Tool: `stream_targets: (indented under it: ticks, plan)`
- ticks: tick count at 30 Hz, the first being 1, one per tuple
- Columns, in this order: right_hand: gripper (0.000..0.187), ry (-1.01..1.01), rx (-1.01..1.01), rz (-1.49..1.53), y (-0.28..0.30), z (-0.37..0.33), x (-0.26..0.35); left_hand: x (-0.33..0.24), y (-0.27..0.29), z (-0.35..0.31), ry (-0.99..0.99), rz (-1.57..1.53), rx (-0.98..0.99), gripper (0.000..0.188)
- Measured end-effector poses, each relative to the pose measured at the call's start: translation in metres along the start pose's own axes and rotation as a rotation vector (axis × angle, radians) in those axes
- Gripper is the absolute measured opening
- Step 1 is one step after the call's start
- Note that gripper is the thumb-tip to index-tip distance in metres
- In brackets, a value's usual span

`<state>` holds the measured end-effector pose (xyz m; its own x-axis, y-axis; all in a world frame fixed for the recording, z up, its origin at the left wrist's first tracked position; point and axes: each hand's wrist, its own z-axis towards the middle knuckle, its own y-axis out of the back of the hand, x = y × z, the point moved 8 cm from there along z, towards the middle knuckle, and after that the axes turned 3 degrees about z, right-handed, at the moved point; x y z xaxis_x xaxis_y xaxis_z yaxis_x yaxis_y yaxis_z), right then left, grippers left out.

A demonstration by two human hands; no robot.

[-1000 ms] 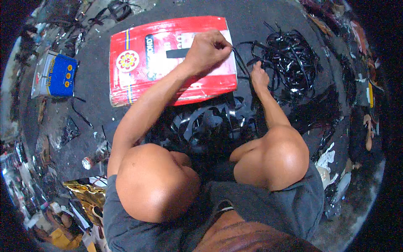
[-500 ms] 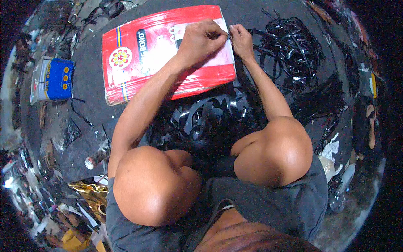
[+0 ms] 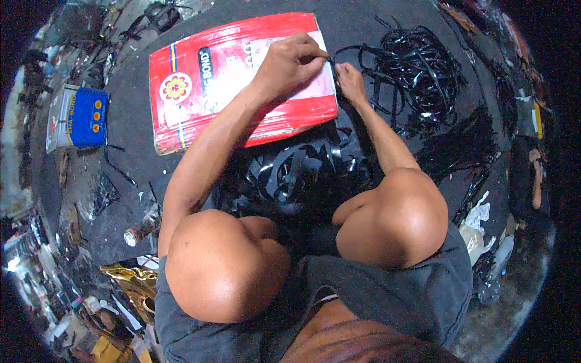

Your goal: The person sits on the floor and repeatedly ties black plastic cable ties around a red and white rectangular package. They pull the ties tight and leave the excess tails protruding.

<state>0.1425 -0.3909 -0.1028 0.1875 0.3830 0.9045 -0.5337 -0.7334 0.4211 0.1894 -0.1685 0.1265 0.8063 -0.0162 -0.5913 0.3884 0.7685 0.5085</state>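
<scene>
A red tin panel (image 3: 200, 66) with a flower emblem and a pale label area lies ahead of me on the dark ground. My left hand (image 3: 292, 65) rests over its right part, thumb and finger pinched on a thin black strip (image 3: 331, 62) at the right edge. Just off that edge is my right hand (image 3: 350, 83), fingers closed beside the same strip; what they hold is too small to make out. Glossy black strips (image 3: 290, 172) lie curled between the panel and my knees.
A tangled heap of black strips (image 3: 420, 72) lies to the right, with a darker bundle of strips (image 3: 463, 142) nearer me. At the left stands a blue and white tin (image 3: 91, 118). A bottle-like object (image 3: 142, 231) and gold foil (image 3: 130, 279) lie by my left knee.
My right hand has moved down toward me along the panel's right edge. The left hand stays pinched at nearly the same place. The panel looks almost unmoved.
</scene>
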Motion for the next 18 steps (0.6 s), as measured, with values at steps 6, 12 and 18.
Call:
stream_targets:
  ticks: [6,12,18]
  plan:
    - [0.033,0.036,0.019,-0.015,0.002,0.003,-0.006,-0.011,0.000,-0.004,-0.212,0.104,0.120,0.019]
    - [0.033,-0.036,0.045,-0.086,0.006,0.003,-0.029,-0.011,-0.004,-0.007,-0.289,0.165,0.138,0.026]
    - [0.034,0.067,-0.018,-0.247,0.008,-0.007,-0.013,-0.045,-0.004,-0.007,-0.392,0.292,0.257,0.031]
